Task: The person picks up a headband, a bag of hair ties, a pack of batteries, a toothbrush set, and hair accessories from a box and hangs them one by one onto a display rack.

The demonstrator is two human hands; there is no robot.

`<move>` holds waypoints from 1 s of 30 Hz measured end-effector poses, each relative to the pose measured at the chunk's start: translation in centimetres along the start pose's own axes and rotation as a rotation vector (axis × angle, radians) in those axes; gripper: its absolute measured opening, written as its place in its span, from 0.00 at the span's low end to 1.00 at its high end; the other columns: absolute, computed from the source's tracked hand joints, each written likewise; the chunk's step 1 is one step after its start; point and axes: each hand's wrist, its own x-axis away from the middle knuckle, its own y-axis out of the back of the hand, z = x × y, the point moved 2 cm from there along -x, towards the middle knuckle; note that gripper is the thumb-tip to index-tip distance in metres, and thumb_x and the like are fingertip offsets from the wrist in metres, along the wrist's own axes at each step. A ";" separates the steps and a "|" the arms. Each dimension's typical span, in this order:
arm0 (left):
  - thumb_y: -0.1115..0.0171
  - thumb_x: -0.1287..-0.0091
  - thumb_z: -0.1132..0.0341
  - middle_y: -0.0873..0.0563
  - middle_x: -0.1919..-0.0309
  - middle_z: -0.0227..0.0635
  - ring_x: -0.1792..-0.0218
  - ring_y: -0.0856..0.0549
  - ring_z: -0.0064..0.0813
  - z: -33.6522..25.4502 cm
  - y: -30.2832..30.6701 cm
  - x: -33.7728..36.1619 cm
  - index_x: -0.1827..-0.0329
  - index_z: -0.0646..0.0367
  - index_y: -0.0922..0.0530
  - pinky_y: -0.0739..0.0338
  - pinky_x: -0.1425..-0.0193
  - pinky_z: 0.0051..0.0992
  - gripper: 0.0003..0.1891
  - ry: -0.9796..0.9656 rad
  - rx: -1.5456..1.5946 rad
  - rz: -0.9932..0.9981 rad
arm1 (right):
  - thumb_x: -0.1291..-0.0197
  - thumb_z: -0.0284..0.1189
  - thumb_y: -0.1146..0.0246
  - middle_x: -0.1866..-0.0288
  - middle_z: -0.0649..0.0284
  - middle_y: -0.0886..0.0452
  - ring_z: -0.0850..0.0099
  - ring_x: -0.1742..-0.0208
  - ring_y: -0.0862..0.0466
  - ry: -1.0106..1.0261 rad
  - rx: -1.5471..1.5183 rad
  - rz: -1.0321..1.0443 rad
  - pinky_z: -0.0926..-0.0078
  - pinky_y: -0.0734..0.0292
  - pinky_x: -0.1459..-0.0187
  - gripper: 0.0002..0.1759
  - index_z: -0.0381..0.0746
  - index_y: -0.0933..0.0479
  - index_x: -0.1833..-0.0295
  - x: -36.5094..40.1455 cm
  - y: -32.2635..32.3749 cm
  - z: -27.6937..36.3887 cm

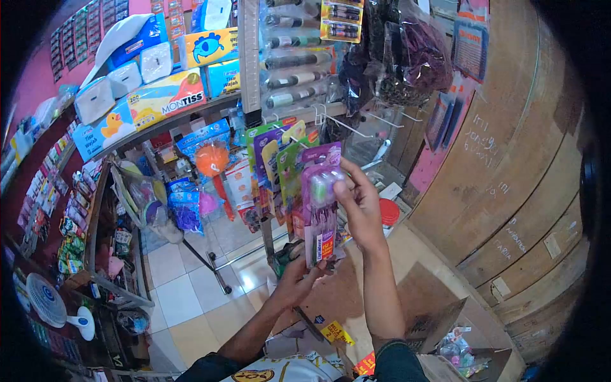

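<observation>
A purple toothbrush pack (320, 219) hangs upright in front of me, at the end of a rack hook among other packs. My right hand (360, 207) grips its upper right side, thumb on the clear plastic over the brush heads. Lower down, my left hand (302, 278) pinches the bottom edge of the same pack. Directly behind it hang a green pack (290, 170) and a purple-and-yellow pack (270, 153). Whether the purple pack's top is on the hook cannot be made out.
Bare metal hooks (347, 124) stick out right of the packs. Tissue packs (162, 95) fill the upper left shelf. A white fan (54, 302) stands lower left, a red lid (389, 212) behind my right wrist, a cardboard box (439, 328) lower right, and wooden boards (503, 165) on the right.
</observation>
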 end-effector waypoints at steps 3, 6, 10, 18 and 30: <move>0.47 0.20 0.63 0.16 0.43 0.38 0.47 0.15 0.27 -0.4 0.4 -0.3 0.33 0.65 0.27 0.19 0.40 0.30 0.19 0.081 -0.018 -0.009 | 0.27 0.31 0.39 0.39 0.56 0.18 0.74 0.41 0.20 0.018 0.037 -0.005 0.75 0.26 0.38 0.29 0.32 0.36 0.26 0.2 0.3 -0.3; 0.48 0.20 0.62 0.16 0.42 0.39 0.47 0.15 0.27 0.2 0.5 -0.3 0.33 0.65 0.27 0.19 0.40 0.30 0.19 0.030 0.020 0.003 | 0.27 0.34 0.38 0.40 0.58 0.18 0.75 0.42 0.19 0.039 0.077 -0.036 0.75 0.27 0.39 0.30 0.33 0.35 0.26 0.3 0.5 -0.8; 0.48 0.20 0.62 0.16 0.41 0.39 0.47 0.15 0.26 0.3 0.6 -0.3 0.32 0.65 0.28 0.19 0.40 0.29 0.19 0.069 -0.021 0.025 | 0.26 0.28 0.41 0.36 0.55 0.20 0.73 0.38 0.21 0.003 0.068 0.000 0.75 0.28 0.37 0.28 0.31 0.37 0.26 0.0 0.4 -0.7; 0.48 0.20 0.61 0.16 0.41 0.39 0.50 0.14 0.28 0.7 2.2 -1.0 0.31 0.62 0.28 0.19 0.42 0.30 0.20 0.070 0.005 -0.007 | 0.26 0.28 0.41 0.36 0.58 0.22 0.75 0.38 0.23 0.005 0.048 0.049 0.75 0.28 0.36 0.28 0.33 0.37 0.25 -1.8 0.4 -2.5; 0.45 0.21 0.61 0.15 0.43 0.41 0.53 0.11 0.33 2.5 2.8 -1.3 0.33 0.62 0.28 0.18 0.48 0.30 0.19 0.048 0.069 -0.067 | 0.28 0.27 0.39 0.41 0.63 0.22 0.78 0.43 0.23 0.003 0.087 0.037 0.79 0.28 0.40 0.32 0.39 0.40 0.22 -0.7 0.7 -2.9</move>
